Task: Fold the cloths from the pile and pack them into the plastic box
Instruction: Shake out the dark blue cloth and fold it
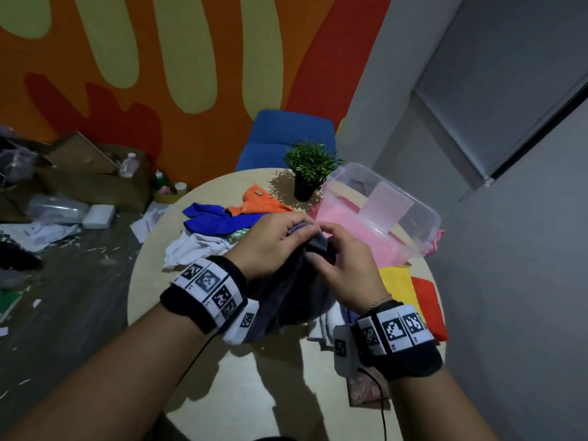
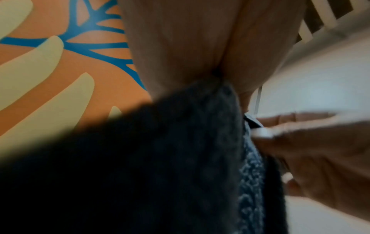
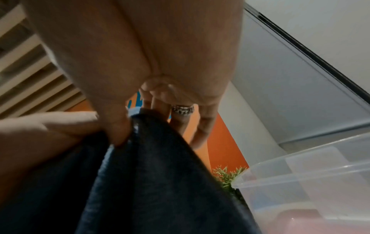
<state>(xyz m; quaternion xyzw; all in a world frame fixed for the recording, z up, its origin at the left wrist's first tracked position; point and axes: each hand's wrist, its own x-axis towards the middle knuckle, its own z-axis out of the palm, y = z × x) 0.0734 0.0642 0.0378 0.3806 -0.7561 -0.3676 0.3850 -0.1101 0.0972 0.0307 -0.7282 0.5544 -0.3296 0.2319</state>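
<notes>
A dark grey cloth hangs above the round table, held up by both hands at its top edge. My left hand pinches the cloth's upper corner, and my right hand pinches the edge just beside it. In the left wrist view the dark cloth fills the lower frame under my left hand. In the right wrist view thumb and forefinger of my right hand pinch the cloth. The clear plastic box, with pink cloth inside, stands at the right. The cloth pile lies behind the hands.
A small potted plant stands behind the box, and a blue chair beyond the table. Yellow and red cloths lie near the right table edge. Cardboard boxes and litter cover the floor at left.
</notes>
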